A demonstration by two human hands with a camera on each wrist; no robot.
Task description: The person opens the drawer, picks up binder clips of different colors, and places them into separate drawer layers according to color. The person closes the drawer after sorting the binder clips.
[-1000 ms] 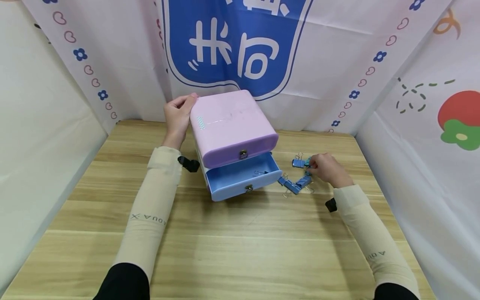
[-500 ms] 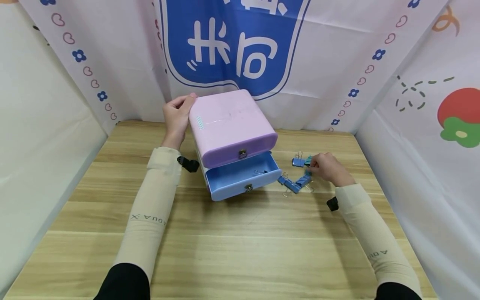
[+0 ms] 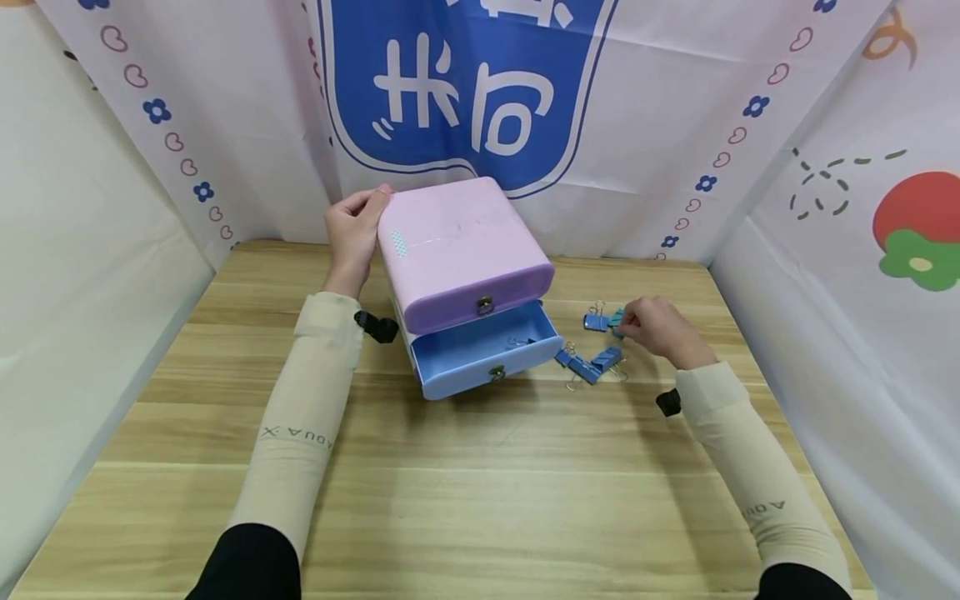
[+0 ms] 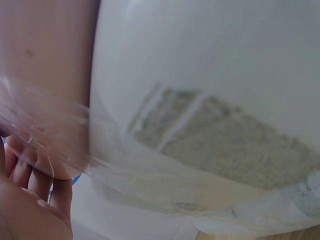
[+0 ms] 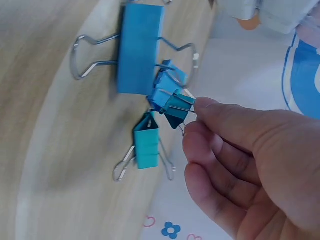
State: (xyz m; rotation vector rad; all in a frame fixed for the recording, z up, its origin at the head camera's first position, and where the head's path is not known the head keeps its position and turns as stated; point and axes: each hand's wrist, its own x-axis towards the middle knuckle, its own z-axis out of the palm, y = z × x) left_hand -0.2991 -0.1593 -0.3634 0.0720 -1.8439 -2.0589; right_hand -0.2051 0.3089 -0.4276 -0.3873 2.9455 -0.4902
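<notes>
A small drawer box with a pink lid [image 3: 461,250] stands on the table, its blue drawer [image 3: 457,385] pulled out. At the box's far left corner my left hand [image 3: 352,237] grips it, thumb on the top edge; its curled fingers [image 4: 62,197] show behind the box in the left wrist view. Over the clips on the right, my right hand [image 3: 663,327] pinches a small teal binder clip [image 5: 180,107] by its wire handle, thumb against fingertips. Beside that clip stand a lighter teal binder clip [image 5: 146,146] and a larger blue binder clip [image 5: 140,50].
Several blue binder clips [image 3: 583,369] lie close to the drawer's right front corner. Another blue clip [image 3: 596,322] is farther back. Something with a wire handle [image 3: 521,342] lies inside the drawer. A printed white cloth [image 3: 637,183] hangs behind the wooden table [image 3: 480,500].
My right hand has shifted slightly right and away over the clips. My left hand and the box have stayed put.
</notes>
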